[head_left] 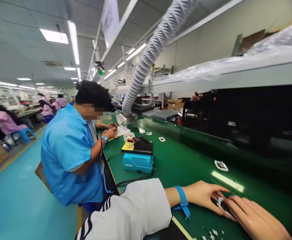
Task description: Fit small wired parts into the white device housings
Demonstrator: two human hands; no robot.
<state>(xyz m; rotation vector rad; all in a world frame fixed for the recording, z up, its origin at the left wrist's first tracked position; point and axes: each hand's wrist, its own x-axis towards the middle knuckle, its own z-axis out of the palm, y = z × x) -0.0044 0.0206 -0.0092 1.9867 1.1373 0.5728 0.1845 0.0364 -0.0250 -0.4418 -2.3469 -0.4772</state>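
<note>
Here, small part (223, 208) between left hand (200, 196), right hand (255, 216).

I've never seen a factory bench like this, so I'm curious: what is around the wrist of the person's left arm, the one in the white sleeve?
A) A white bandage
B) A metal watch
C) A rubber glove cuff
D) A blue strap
D. A blue strap circles the wrist just behind the left hand, with its end hanging down from the wrist.
</note>
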